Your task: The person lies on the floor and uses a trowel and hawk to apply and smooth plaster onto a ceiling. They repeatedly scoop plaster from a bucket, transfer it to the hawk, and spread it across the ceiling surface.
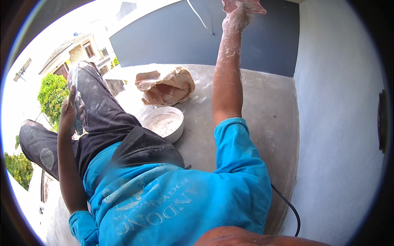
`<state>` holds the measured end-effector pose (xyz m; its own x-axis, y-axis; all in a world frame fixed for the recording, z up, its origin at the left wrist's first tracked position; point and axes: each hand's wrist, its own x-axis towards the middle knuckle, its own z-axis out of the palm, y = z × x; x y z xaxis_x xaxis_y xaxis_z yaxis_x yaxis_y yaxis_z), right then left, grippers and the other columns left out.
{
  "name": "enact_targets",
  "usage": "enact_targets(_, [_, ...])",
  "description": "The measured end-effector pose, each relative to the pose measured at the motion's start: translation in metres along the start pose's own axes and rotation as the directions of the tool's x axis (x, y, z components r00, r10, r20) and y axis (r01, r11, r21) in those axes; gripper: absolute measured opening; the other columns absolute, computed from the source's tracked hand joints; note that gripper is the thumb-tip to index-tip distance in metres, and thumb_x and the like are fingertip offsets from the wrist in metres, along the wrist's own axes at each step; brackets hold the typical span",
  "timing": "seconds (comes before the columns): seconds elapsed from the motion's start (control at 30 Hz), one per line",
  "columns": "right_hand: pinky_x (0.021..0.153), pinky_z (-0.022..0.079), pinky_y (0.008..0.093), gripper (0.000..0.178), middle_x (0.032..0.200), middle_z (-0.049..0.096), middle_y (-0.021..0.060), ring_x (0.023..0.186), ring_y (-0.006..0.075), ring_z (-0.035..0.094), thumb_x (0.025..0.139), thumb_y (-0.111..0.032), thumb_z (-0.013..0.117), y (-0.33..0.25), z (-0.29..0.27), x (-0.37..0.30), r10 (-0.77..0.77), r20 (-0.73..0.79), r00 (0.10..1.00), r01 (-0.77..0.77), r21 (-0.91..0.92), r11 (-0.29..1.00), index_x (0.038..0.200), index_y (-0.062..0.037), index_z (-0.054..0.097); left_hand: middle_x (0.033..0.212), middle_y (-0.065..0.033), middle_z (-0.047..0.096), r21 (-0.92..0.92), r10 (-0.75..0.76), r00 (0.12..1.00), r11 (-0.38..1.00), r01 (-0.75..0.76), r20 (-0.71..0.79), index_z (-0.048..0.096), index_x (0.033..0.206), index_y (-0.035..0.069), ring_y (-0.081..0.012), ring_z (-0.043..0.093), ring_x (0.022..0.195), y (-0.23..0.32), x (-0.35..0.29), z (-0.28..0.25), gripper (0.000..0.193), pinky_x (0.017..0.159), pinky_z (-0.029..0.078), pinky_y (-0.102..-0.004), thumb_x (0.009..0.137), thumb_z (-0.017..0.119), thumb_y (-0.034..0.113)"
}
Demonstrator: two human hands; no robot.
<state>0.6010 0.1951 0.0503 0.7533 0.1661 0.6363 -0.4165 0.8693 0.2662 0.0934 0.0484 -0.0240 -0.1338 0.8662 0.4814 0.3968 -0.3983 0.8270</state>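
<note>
Concrete ledge [262,106] carrying a round white bowl [166,123] of pale putty beside a crumpled, open brown paper bag [166,88]; right hand [236,16] presses reddish sandpaper [246,5] against the grey wall [164,39], left hand [70,110] grips a putty knife [75,88]

My shirt [180,205] was bright turquoise, with pale grey lettering and a faint emblem across the front. My trousers [102,115] were black, mottled with white dust; the mesh pocket patch at 6 o'clock of them was charcoal. My right hand [236,16] and forearm were streaked chalk-white over brown, and the sanding paper [246,5] it held was dusty pink. My left hand [70,112] gripped a grey-white scraper [76,88]. The bucket [166,123] was white, its contents off-white. The paper sack [166,87] at its 12 o'clock was tan. The wall panel [262,41] was slate grey, the floor [262,106] pale grey.
</note>
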Motion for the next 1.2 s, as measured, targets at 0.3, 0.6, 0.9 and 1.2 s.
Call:
enact_targets(0.3, [0.077,0.051,0.0296,0.054,0.116,0.059,0.0071,0.097,0.0168,0.058,0.084,-0.016,0.068,0.091,-0.027,0.033,-0.174,-0.009,0.985,0.167,-0.228,0.959,0.131,-0.0014,0.046,0.057,0.0018,0.042,-0.008,-0.02,1.0,1.0,0.02,0.01,0.048,0.085,0.012,-0.0078,0.04,0.038,0.003,-0.005,-0.006,0.051,0.036,0.036,-0.0226,0.091,0.047,0.062])
enact_targets(0.6, [0.068,0.051,0.0337,0.05,0.111,0.058,0.012,0.087,0.0212,0.058,0.083,-0.017,0.065,0.088,-0.01,0.023,0.058,-0.121,0.991,-0.087,-0.253,0.964,0.126,0.0009,0.049,0.057,0.0014,0.043,0.029,-0.032,0.999,0.999,0.034,-0.038,0.048,0.081,0.012,-0.0071,0.041,0.038,0.0,-0.007,-0.011,0.054,0.035,0.035,-0.0224,0.09,0.047,0.065])
enact_targets(0.9, [0.075,0.051,0.0371,0.049,0.114,0.054,0.0186,0.094,0.0259,0.057,0.084,-0.015,0.06,0.068,0.043,0.003,0.126,-0.062,0.99,-0.138,-0.275,0.951,0.125,0.0061,0.043,0.053,0.0023,0.039,-0.054,-0.02,0.999,0.998,0.018,-0.033,0.048,0.077,0.011,-0.008,0.041,0.037,-0.002,-0.016,-0.007,0.056,0.034,0.038,-0.023,0.089,0.047,0.065])
enact_targets(1.2, [0.083,0.05,0.0406,0.049,0.117,0.05,0.0253,0.101,0.0305,0.056,0.085,-0.013,0.056,0.038,0.122,-0.035,0.208,0.038,0.977,-0.171,-0.436,0.883,0.124,0.0113,0.037,0.057,0.0023,0.042,-0.073,-0.012,0.999,0.997,0.015,0.037,0.046,0.083,0.013,-0.0066,0.04,0.036,-0.002,-0.018,-0.004,0.049,0.033,0.04,-0.0223,0.09,0.051,0.061])
